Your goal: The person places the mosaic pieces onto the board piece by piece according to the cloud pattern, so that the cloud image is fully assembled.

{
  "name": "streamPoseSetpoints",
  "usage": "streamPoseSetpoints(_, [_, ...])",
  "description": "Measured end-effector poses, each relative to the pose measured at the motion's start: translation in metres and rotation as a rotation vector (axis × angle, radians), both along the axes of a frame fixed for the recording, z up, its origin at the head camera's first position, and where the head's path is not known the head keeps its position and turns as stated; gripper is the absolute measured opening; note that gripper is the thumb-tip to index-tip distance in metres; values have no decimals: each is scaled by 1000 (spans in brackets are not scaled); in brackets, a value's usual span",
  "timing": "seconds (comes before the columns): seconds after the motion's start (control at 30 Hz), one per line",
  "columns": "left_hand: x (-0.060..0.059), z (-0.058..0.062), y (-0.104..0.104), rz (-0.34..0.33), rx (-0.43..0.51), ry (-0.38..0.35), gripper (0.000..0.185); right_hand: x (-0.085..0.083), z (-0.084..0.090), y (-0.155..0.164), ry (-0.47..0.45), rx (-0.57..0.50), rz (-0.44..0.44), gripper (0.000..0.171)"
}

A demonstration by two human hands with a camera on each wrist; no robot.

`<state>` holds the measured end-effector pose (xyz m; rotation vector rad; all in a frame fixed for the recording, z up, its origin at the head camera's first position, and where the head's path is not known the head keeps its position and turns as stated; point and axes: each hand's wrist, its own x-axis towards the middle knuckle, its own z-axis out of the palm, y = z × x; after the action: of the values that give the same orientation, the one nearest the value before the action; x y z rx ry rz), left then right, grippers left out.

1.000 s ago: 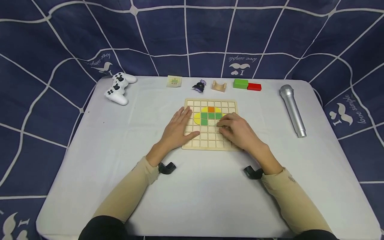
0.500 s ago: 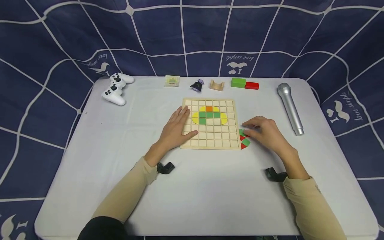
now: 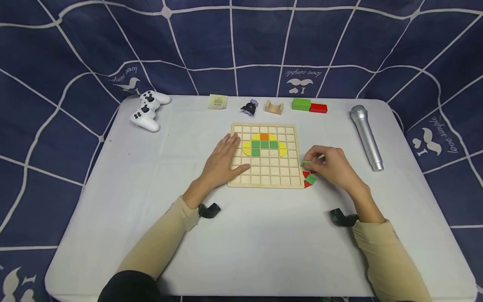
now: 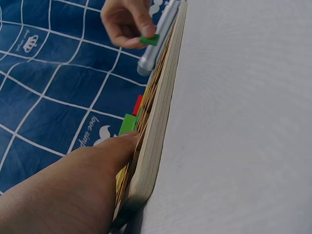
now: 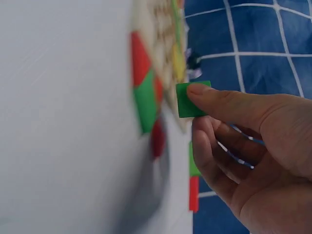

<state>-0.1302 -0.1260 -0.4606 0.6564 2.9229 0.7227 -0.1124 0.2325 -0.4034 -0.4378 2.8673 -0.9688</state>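
A wooden grid board [image 3: 271, 172] lies on the table, with yellow, orange and green pieces set in its upper cells. My left hand [image 3: 220, 161] rests flat on the board's left edge, fingers straight. Just off the board's right side, my right hand [image 3: 332, 165] pinches a green square tile [image 5: 187, 105] between thumb and fingers. In the right wrist view the tile is lifted off the table. Below that hand lie a loose green tile [image 3: 311, 179] and several red pieces [image 3: 306, 174], partly covered by the fingers.
Along the back stand a white game controller [image 3: 147, 111], a patterned card [image 3: 217, 101], a small dark figure [image 3: 249, 108], a curved wooden block [image 3: 273, 108], a green block [image 3: 301, 104] and a red block [image 3: 318, 108]. A silver microphone [image 3: 367, 137] lies at the right.
My right hand has moved right from the board to the loose pieces and picked up a green tile. It uncovered a yellow piece on the board's right. The left hand has stayed put.
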Motion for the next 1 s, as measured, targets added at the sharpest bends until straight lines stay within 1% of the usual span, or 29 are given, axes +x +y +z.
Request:
streamPoseSetpoints(0.1, [-1,0,0,4,-3,0,101,-7,5,-15,4,-35,-1,11])
streamPoseSetpoints(0.2, [-1,0,0,7,-4,-1,101,-17,7,-36,38,-61,23,9])
streamPoseSetpoints(0.33, [-1,0,0,2,2,-1,101,-28,5,-65,86,-76,33,11])
streamPoseSetpoints(0.53, [-1,0,2,1,2,-1,101,-38,-2,-94,103,-86,26,10])
streamPoseSetpoints(0.6, [-1,-1,2,0,0,2,100,-39,-4,-99,112,-80,37,9])
streamPoseSetpoints(0.7, [-2,-1,3,-3,0,4,101,-39,-9,-104,150,-64,53,8])
streamPoseSetpoints(0.83, [-1,0,2,-4,-2,5,101,-36,-14,-107,196,-38,52,9])
streamPoseSetpoints(1.0, [0,2,1,2,-5,-3,101,-33,-14,-111,243,51,55,7])
